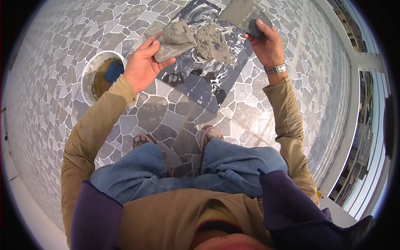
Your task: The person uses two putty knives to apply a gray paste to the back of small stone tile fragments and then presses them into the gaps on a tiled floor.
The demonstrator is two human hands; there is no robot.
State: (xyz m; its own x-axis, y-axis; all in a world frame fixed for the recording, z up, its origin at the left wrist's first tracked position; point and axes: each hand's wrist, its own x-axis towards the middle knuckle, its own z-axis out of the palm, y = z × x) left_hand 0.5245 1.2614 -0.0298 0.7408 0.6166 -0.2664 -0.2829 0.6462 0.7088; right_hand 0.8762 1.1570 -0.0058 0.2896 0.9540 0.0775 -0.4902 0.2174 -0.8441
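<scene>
My left hand [143,62] grips the edge of a small flat slab [166,53] like a piece of tile. A thick lump of wet grey mortar [177,32] sits on top of it. In my right hand [268,46] is a mortar-coated trowel, its broad flat blade [239,12] pointing away to the upper left; its dark grip [255,28] is partly covered by my fingers. Between my hands, below them, a mortar heap [213,43] lies on a dark board [187,85] smeared with grey and white.
A white bucket [86,79] with murky water and a blue sponge [113,72] stands left of the board. My shoes [211,134] rest on the stone-patterned floor [154,112] just in front of the board. A pale frame [353,112] runs along the right side.
</scene>
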